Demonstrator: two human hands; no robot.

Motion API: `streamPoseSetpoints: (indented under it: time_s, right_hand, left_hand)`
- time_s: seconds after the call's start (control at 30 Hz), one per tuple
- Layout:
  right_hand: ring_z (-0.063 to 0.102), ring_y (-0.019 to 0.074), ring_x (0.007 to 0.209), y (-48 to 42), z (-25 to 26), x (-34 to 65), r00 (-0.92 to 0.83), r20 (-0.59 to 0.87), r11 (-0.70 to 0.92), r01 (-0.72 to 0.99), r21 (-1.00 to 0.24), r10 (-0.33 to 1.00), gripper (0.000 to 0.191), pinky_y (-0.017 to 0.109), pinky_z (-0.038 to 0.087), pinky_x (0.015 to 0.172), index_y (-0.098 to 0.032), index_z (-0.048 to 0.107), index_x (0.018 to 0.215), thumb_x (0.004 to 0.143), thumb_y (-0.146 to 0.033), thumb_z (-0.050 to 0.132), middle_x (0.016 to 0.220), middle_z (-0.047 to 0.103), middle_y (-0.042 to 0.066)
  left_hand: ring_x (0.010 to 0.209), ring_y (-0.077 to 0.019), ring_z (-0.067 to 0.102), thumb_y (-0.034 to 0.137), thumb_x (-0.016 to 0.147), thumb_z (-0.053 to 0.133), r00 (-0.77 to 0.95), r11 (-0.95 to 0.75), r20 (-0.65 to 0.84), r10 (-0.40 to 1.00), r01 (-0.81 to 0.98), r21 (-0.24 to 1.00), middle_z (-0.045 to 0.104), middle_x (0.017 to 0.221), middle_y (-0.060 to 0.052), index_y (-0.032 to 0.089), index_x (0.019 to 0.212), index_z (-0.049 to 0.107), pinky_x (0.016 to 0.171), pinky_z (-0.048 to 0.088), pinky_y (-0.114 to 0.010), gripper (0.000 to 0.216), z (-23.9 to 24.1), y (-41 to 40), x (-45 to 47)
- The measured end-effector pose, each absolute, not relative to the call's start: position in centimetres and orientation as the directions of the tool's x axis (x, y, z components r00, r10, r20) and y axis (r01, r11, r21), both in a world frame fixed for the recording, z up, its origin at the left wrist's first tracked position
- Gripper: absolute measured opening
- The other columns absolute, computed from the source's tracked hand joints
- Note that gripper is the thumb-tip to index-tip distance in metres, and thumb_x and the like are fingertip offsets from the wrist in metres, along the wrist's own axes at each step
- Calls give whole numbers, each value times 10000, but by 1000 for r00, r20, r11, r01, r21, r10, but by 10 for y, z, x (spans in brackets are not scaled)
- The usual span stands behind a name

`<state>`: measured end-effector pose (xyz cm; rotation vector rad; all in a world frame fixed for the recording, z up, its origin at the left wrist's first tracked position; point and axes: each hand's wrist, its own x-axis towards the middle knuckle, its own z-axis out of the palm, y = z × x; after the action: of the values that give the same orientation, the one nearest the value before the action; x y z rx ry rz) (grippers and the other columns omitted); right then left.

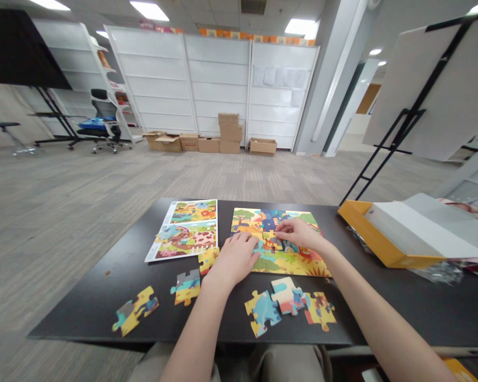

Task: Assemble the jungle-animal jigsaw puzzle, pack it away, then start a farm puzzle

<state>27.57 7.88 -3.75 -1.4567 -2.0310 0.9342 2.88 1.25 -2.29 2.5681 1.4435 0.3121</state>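
Observation:
A colourful jigsaw puzzle [290, 264] with animals and trees lies on the black table, its middle showing a dark blue patch. My right hand [300, 234] is over its centre, thumb and fingertips pinched on a puzzle piece [278, 243] there; the fingers partly hide it. My left hand [238, 257] lies flat with fingers stretched over the puzzle's left edge. Near my left wrist are a yellow piece [207, 258] and a grey, teal and yellow piece [187, 287]. Closer to me lie a blue piece [263, 312], a cream and red piece [286, 295] and a yellow animal piece [319, 309].
A printed picture sheet [189, 233] lies left of the puzzle. More loose pieces [136, 311] are at the table's front left. On the right stands an open yellow box [376, 239] with clear plastic wrap [438, 272] beside it. The black table's [91, 297] left edge borders the floor.

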Motion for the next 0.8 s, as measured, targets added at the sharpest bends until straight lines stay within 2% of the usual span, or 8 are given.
streamPoseSetpoints:
  time_s: [0.1,0.3,0.5,0.63,0.8]
  right_hand:
    - [676,180,645,75,-33,271,-310,17,238,692,-682,951,175,272,508,611,-172,703,812,795,-346,720,731,741,57]
    - [626,162,642,69,-28,267,-307,54,291,811,-508,950,146,265,435,608,-196,729,805,799,-341,742,724,722,26]
    - [596,148,631,68,-31,269,-327,46,301,793,-529,944,193,263,417,615,-198,722,852,803,-383,743,752,715,15]
    - [597,162,663,69,-32,271,-352,56,332,799,-501,934,257,273,407,624,-201,717,876,802,-446,742,790,714,25]
    - [598,172,684,69,-30,270,-372,70,355,789,-501,926,231,280,414,639,-205,719,869,811,-429,728,823,722,37]
  left_hand:
    - [1289,-312,524,386,983,531,511,-518,92,854,825,226,579,1342,-103,289,1337,581,1057,452,-493,371,-24,10,31]
    - [1296,-312,512,403,989,515,520,-524,79,850,825,209,557,1359,-101,326,1331,599,1054,454,-495,361,-26,11,30]
    - [1292,-313,516,398,993,508,515,-520,80,853,831,196,555,1357,-106,331,1338,598,1053,453,-496,363,-27,11,31]
    - [1291,-317,518,392,994,501,510,-514,72,857,836,193,550,1367,-106,332,1342,594,1049,455,-493,364,-25,9,32]
    - [1297,-325,509,383,994,490,504,-508,73,861,839,195,541,1381,-114,311,1338,585,1053,445,-499,364,-24,8,33]
